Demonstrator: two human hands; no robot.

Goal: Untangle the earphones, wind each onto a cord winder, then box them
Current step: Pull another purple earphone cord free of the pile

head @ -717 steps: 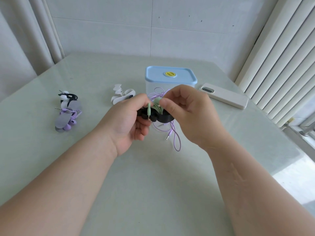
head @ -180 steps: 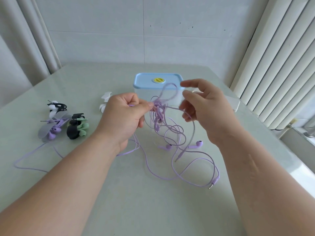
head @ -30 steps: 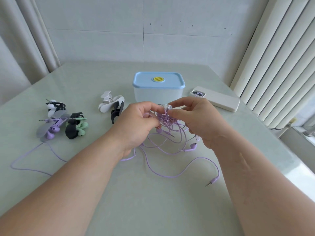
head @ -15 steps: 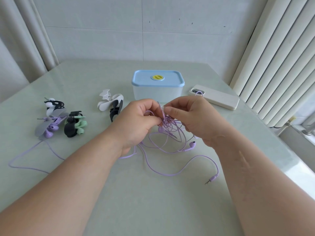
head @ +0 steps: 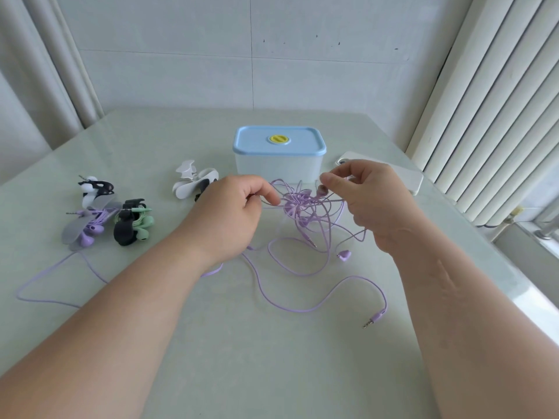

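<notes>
One knot of purple earphone cord (head: 304, 207) is the job in hand. It is held just above the desk (head: 272, 373) at the centre of the frame, with loops drooping from it. An earbud (head: 344, 254) dangles below the knot to its right, and a jack plug (head: 373, 321) lies on the desk toward the lower right. A second plug tip (head: 311, 242) shows among the loops, so the knot may hold two sets.

The left hand (head: 230, 216) pinches a strand at the knot's left edge. The right hand (head: 373, 201) pinches what looks like another earbud at its upper right. The two hands are apart, with the knot stretched between them. A slack run of purple cord (head: 45, 287) loops across the left of the frame; the forearm hides where it joins.

At middle left lie three wound bundles: a white-and-black one (head: 93, 189), a grey winder with purple buds (head: 86, 229) and a black winder with green buds (head: 131, 226). A bare white winder (head: 189, 182) and a dark winder (head: 203, 189) wait just left of the box (head: 278, 167), whose blue lid (head: 278, 143) is on. A phone (head: 416, 181) lies at the right.

By my reading, three sets are wound and the untangling is partway through. Winding the purple cords, opening the box and packing everything are left to do.
</notes>
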